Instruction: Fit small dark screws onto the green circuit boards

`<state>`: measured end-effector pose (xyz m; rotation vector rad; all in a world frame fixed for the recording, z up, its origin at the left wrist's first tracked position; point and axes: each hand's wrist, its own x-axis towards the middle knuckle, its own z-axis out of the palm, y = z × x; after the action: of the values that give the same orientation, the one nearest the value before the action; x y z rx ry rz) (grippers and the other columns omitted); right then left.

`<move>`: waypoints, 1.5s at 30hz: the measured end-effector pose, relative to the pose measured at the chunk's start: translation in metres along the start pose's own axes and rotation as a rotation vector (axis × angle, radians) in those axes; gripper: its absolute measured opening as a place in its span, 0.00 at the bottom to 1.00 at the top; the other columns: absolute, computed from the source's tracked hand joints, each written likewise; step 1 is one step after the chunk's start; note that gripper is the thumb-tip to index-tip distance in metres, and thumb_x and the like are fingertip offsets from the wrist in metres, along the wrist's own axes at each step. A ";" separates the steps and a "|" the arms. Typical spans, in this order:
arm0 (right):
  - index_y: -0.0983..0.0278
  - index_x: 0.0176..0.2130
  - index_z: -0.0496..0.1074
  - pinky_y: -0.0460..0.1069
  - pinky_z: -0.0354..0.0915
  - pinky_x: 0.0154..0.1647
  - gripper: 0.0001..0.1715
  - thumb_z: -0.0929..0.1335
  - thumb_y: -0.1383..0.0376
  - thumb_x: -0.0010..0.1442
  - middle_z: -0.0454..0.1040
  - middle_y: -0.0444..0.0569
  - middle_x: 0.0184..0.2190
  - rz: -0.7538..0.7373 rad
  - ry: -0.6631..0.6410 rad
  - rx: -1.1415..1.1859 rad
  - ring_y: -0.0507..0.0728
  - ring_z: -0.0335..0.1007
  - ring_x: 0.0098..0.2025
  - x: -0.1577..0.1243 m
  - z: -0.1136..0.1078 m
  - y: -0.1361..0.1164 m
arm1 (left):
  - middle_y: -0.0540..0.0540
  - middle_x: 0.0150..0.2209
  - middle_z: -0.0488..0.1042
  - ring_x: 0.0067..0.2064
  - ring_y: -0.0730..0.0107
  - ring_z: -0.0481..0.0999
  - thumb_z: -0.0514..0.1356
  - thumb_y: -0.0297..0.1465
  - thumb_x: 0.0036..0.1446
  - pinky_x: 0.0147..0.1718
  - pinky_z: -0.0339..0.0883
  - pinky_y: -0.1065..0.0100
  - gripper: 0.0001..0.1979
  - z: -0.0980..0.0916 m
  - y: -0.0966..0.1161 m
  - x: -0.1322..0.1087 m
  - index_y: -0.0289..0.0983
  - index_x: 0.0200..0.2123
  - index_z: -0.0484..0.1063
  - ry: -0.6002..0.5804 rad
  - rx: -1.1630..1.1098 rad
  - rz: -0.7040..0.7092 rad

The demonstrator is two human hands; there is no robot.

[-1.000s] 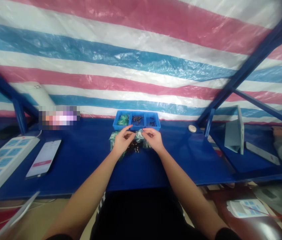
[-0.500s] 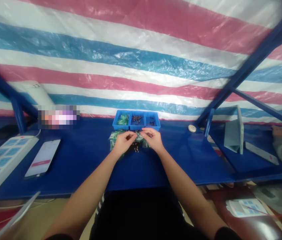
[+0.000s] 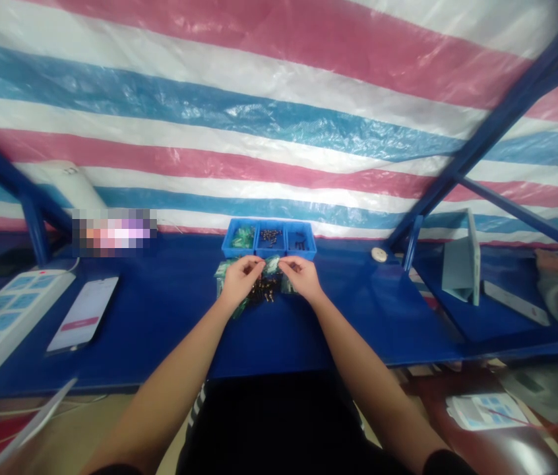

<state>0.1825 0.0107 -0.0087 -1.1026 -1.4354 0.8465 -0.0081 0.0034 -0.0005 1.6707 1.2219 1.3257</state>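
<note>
Seemingly, left hand [image 3: 239,280] pinches packet [image 3: 272,264]; right hand [image 3: 303,276] too.

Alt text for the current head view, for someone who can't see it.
A person's left hand and right hand pinch what looks like a small shiny packet near dark parts on a blue table. Beyond them sits a blue three-compartment tray; a phone lies to the left.
</note>
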 end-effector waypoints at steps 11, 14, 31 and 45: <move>0.59 0.40 0.79 0.50 0.70 0.37 0.14 0.67 0.57 0.58 0.80 0.47 0.36 -0.051 0.059 -0.128 0.56 0.73 0.33 0.000 -0.002 0.001 | 0.53 0.22 0.71 0.25 0.73 0.70 0.61 0.42 0.57 0.28 0.65 0.71 0.12 -0.010 0.003 0.002 0.39 0.35 0.75 0.316 0.208 0.016; 0.59 0.39 0.79 0.50 0.70 0.36 0.13 0.67 0.57 0.58 0.80 0.46 0.35 -0.030 0.039 -0.139 0.55 0.73 0.32 0.000 -0.002 0.004 | 0.52 0.23 0.73 0.25 0.71 0.73 0.59 0.43 0.58 0.28 0.67 0.71 0.14 -0.017 -0.001 0.012 0.38 0.38 0.73 0.473 0.125 -0.032; 0.61 0.38 0.79 0.48 0.69 0.37 0.12 0.66 0.62 0.59 0.80 0.46 0.34 -0.092 -0.028 -0.281 0.54 0.74 0.34 0.002 -0.006 0.005 | 0.50 0.28 0.77 0.29 0.69 0.75 0.55 0.40 0.61 0.33 0.64 0.70 0.14 -0.025 -0.012 0.021 0.39 0.39 0.77 0.150 0.598 0.072; 0.61 0.39 0.79 0.49 0.69 0.42 0.11 0.67 0.66 0.58 0.80 0.46 0.37 -0.093 -0.106 -0.392 0.54 0.74 0.37 0.001 -0.007 0.011 | 0.43 0.36 0.73 0.39 0.58 0.69 0.58 0.34 0.57 0.41 0.64 0.59 0.12 -0.010 -0.024 0.020 0.40 0.41 0.80 -0.142 0.881 0.349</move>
<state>0.1912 0.0144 -0.0179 -1.2822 -1.7771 0.5768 -0.0232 0.0298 -0.0134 2.6339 1.6007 0.8474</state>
